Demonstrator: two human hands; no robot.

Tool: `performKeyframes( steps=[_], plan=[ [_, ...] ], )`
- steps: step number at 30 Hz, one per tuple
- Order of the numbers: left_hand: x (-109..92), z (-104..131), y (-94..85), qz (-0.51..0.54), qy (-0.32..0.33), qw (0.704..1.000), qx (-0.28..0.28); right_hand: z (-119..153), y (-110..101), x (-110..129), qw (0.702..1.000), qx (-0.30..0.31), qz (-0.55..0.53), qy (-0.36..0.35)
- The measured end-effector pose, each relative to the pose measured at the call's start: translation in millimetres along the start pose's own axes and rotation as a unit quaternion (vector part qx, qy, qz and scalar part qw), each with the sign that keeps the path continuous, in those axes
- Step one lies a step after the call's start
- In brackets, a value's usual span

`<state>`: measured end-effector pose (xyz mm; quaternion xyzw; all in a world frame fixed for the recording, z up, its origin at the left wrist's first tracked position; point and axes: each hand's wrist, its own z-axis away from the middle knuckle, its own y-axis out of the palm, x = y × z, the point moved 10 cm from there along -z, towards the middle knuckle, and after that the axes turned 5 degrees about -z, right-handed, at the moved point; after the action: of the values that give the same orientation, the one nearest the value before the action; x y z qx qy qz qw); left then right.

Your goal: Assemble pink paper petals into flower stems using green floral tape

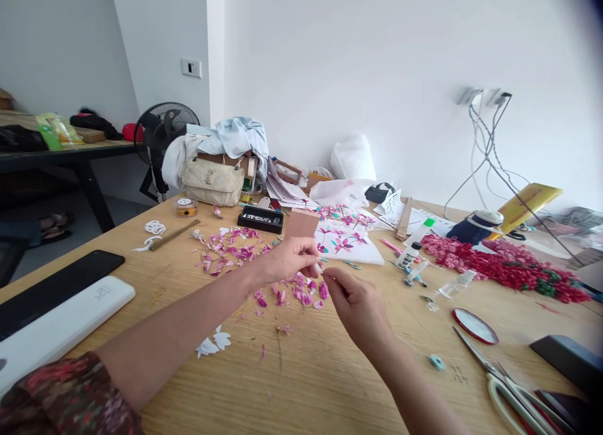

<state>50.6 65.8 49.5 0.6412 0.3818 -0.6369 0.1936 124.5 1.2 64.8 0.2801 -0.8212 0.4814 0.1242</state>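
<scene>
Over the middle of the table, my left hand and my right hand meet almost fingertip to fingertip. Both are pinched closed around something small and whitish between them, too tiny to name. Just behind the left hand rises a flat pinkish-brown piece; I cannot tell whether the hand touches it. Loose pink petals lie on the wood below and beyond my hands. Farther back, finished-looking pink flowers with teal parts rest on a white sheet. White petal shapes lie near my left forearm.
Scissors, a teal spool and a red-rimmed round dish sit at right. Small bottles and a heap of red flowers are beyond. A black tray, beige bag and white power bank are left.
</scene>
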Motion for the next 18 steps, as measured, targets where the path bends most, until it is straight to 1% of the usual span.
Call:
performKeyframes(
  steps=[3,5,7,9,11,12,14,16,18],
  plan=[
    [-7.4,2.6,-2.4,-0.132,0.015,0.991,-0.011,0.0,4.8,12.7,0.992,0.052,0.105,-0.052],
    [-15.0,4.3,-3.1,-0.225,0.046,0.973,-0.015,-1.1,6.4,20.5,0.983,0.084,0.145,-0.078],
    [-21.0,5.9,-0.6,-0.3,0.082,0.95,-0.005,-4.1,2.8,29.2,0.976,0.104,0.16,-0.106],
    [-23.1,7.6,6.5,-0.336,0.113,0.935,0.027,-10.2,-5.5,34.3,0.976,0.113,0.143,-0.119],
    [-20.9,9.7,15.8,-0.314,0.126,0.938,0.076,-18.6,-13.2,31.3,0.982,0.127,0.092,-0.109],
    [-18.2,10.7,20.0,-0.279,0.12,0.947,0.101,-23.0,-15.7,26.2,0.985,0.133,0.053,-0.095],
    [-12.2,12.6,27.4,-0.167,0.09,0.971,0.147,-29.8,-15.2,9.8,0.987,0.144,-0.049,-0.054],
    [-9.0,13.3,31.5,-0.04,0.061,0.983,0.168,-31.6,-7.3,-10.2,0.975,0.144,-0.166,-0.007],
    [-9.6,11.5,29.9,0.053,0.051,0.985,0.156,-27.4,3.3,-26.8,0.958,0.126,-0.255,0.026]
  ],
)
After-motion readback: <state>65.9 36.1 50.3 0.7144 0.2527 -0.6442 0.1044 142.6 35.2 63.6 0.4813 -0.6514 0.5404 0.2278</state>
